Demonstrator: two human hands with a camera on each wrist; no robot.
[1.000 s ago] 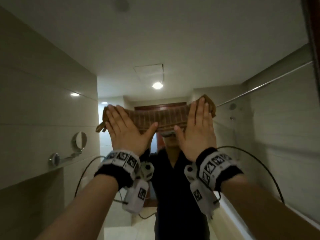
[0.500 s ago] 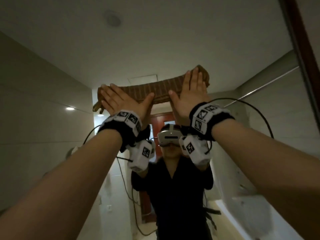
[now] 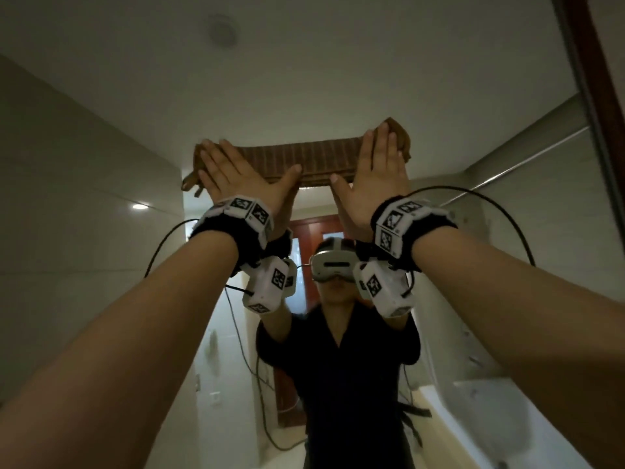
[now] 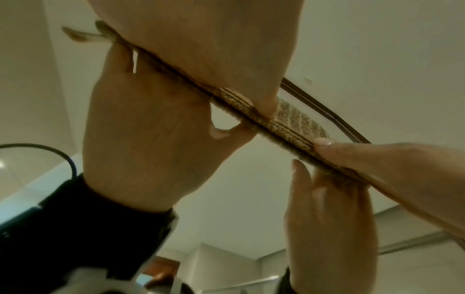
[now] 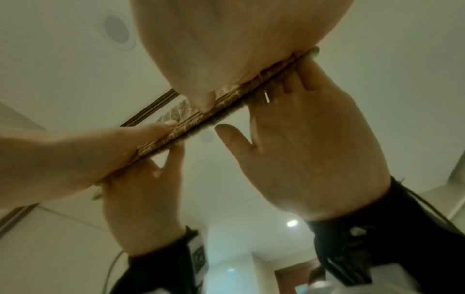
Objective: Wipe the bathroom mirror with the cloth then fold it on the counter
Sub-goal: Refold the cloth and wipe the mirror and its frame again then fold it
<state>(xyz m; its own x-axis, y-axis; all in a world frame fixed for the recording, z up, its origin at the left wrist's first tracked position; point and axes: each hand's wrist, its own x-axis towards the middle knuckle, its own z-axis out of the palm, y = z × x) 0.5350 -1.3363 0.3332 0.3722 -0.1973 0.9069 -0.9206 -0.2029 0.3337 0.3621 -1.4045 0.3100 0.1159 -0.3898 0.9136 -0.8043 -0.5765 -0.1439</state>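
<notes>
In the head view a brown ribbed cloth (image 3: 314, 160), folded into a long band, lies flat against the mirror (image 3: 304, 79), high up. My left hand (image 3: 233, 170) presses the cloth's left end with straight, spread fingers. My right hand (image 3: 377, 164) presses its right end the same way. The left wrist view shows the left hand (image 4: 214, 39) from below, flat on the cloth (image 4: 289, 121), with its reflection beneath. In the right wrist view the right hand (image 5: 239, 39) lies flat on the cloth (image 5: 201, 123). The cloth's ends are hidden under the palms.
The mirror's dark wooden frame (image 3: 588, 96) runs down the right edge. The glass reflects a person in a headset (image 3: 333, 265), a metal rail (image 3: 507, 174) and a ceiling light (image 3: 139, 206). Black cables hang from both wrist units. The counter is out of view.
Both hands have slid the cloth upward on the mirror, from face height in the reflection to well above the head. The head view has tilted up with them.
</notes>
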